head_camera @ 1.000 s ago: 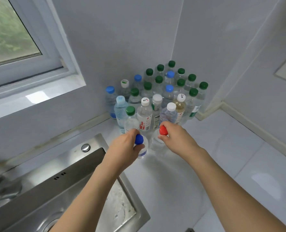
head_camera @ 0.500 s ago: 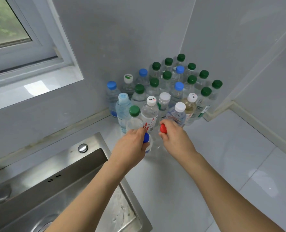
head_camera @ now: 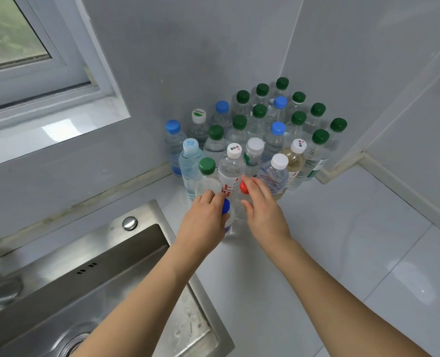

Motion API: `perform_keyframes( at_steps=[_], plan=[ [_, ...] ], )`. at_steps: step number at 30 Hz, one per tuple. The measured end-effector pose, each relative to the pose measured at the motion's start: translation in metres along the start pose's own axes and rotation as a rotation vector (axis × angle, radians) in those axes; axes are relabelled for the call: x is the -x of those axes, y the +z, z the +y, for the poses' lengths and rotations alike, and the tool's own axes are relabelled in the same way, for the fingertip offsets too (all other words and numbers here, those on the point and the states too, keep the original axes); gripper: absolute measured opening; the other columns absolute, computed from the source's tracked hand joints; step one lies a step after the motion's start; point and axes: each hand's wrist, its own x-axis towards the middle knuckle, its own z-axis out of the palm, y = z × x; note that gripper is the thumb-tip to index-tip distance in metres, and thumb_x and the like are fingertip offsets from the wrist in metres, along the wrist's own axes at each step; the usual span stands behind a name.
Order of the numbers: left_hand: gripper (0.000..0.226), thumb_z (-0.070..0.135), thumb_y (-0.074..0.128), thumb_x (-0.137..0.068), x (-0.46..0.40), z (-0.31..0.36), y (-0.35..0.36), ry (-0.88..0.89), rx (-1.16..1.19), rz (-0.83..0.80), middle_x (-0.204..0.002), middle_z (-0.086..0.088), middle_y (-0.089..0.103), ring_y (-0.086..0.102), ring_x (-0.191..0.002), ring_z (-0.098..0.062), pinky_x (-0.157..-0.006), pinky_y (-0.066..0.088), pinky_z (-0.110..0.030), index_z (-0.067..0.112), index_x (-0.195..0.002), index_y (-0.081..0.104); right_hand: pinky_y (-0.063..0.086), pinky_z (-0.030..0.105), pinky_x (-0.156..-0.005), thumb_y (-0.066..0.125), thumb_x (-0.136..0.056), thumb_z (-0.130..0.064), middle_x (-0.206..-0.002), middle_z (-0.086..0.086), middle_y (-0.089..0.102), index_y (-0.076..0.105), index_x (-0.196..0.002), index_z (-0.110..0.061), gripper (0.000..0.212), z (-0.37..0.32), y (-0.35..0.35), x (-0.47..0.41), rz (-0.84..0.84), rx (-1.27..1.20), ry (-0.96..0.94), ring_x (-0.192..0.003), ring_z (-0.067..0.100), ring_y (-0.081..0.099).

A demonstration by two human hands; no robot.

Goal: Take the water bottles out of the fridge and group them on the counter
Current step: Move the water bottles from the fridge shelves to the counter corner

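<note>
At the counter corner: clustered water bottles point(head_camera: 258, 130), upright.
Left hand point(head_camera: 205, 219): wrapped round blue-capped bottle point(head_camera: 226, 206), body mostly hidden.
Right hand point(head_camera: 262, 210): fingers spread, touching red-capped bottle point(head_camera: 243, 187); grip unclear.

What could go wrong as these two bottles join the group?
1. The bottles stand packed tight in the corner; a nudge from the red-capped bottle could topple several.
2. The left hand holds the blue-capped bottle near the sink; if it tips, it might roll in.
3. The right hand looks loose, fingers spread.
</note>
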Motion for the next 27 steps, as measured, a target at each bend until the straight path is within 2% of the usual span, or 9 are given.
perform_keyframes(
  at_steps=[3, 6, 8, 10, 16, 21, 27],
  plan=[
    [0.039, 0.029, 0.054, -0.096, 0.0, 0.003, -0.004, -0.019, -0.021, -0.03, -0.12, -0.002, 0.052, 0.048, -0.102, -0.022, -0.085, 0.048, -0.034, 0.014, -0.131, 0.048, 0.034, 0.029, -0.11, 0.053, -0.097, -0.011, -0.156, -0.006, 0.027, 0.026, -0.152, -0.026, 0.063, -0.001, -0.004, 0.01, -0.056, -0.046, 0.036, -0.143, 0.014, 0.029],
    [0.043, 0.027, 0.056, -0.094, 0.004, 0.011, -0.014, -0.041, -0.056, -0.054, -0.126, -0.003, 0.05, 0.052, -0.103, -0.024, -0.083, 0.049, -0.035, 0.012, -0.133, 0.045, 0.023, 0.027, -0.116, 0.055, -0.097, -0.016, -0.158, -0.003, 0.024, 0.023, -0.153, -0.02, 0.065, -0.004, -0.022, 0.028, -0.062, -0.076, 0.057, -0.146, 0.013, 0.02],
    [0.044, 0.026, 0.056, -0.094, 0.014, 0.022, -0.02, -0.026, -0.071, 0.0, -0.129, -0.004, 0.05, 0.053, -0.104, -0.026, -0.084, 0.05, -0.037, 0.012, -0.134, 0.044, 0.019, 0.025, -0.116, 0.056, -0.096, -0.019, -0.159, -0.001, 0.023, 0.022, -0.153, -0.017, 0.066, -0.002, -0.041, 0.044, -0.042, -0.07, 0.078, -0.147, 0.014, 0.019],
    [0.041, 0.027, 0.054, -0.095, 0.022, 0.031, -0.025, -0.003, -0.098, 0.062, -0.132, -0.006, 0.049, 0.052, -0.109, -0.027, -0.087, 0.05, -0.037, 0.011, -0.132, 0.044, 0.02, 0.03, -0.119, 0.057, -0.096, -0.021, -0.159, 0.001, 0.022, 0.022, -0.152, -0.015, 0.067, 0.003, -0.057, 0.057, -0.025, -0.062, 0.089, -0.147, 0.015, 0.019],
    [0.051, 0.028, 0.049, -0.099, 0.062, 0.097, -0.032, 0.167, -0.193, 0.085, -0.148, -0.008, 0.039, 0.039, -0.132, -0.027, -0.107, 0.036, -0.035, 0.008, -0.143, 0.036, 0.015, 0.02, -0.114, 0.055, -0.096, -0.023, -0.158, 0.002, 0.024, 0.024, -0.152, -0.014, 0.064, 0.019, -0.117, 0.121, 0.079, -0.041, 0.126, -0.145, 0.014, 0.02],
    [0.053, 0.029, 0.044, -0.101, 0.082, 0.168, -0.015, 0.32, -0.169, 0.03, -0.152, -0.008, 0.034, 0.032, -0.138, -0.025, -0.112, 0.029, -0.032, 0.007, -0.147, 0.03, 0.01, 0.015, -0.112, 0.052, -0.098, -0.023, -0.158, 0.0, 0.025, 0.03, -0.15, -0.015, 0.057, 0.05, -0.157, 0.184, 0.167, -0.008, 0.212, -0.145, 0.012, 0.02],
    [0.057, 0.032, 0.039, -0.103, 0.102, 0.246, 0.032, 0.511, -0.157, -0.116, -0.158, -0.004, 0.02, 0.016, -0.145, -0.021, -0.115, 0.021, -0.032, 0.01, -0.152, 0.019, 0.014, 0.019, -0.112, 0.052, -0.099, -0.025, -0.158, -0.002, 0.024, 0.029, -0.15, -0.018, 0.057, 0.092, -0.192, 0.266, 0.286, 0.026, 0.4, -0.146, 0.012, 0.019]
  ],
)
